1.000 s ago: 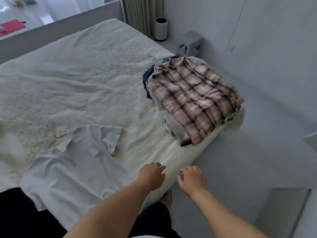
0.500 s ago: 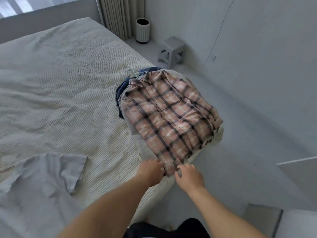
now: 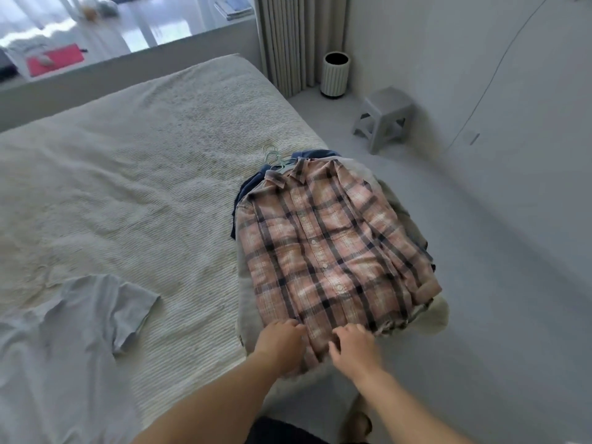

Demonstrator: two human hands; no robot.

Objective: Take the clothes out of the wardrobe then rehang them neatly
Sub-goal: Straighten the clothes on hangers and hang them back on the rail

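Garments under the plaid shirt [image 3: 323,251] mostly hidden; grey T-shirt [image 3: 64,331] cut by left edge.

No readable text, label, brand, number or sign appeared anywhere in the view. The plaid shirt [image 3: 323,251] on the bed [image 3: 128,187] bore only its check pattern, with no lettering that could be made out. The books or magazines [image 3: 234,8] on the far ledge were too small and blurred to show any title.
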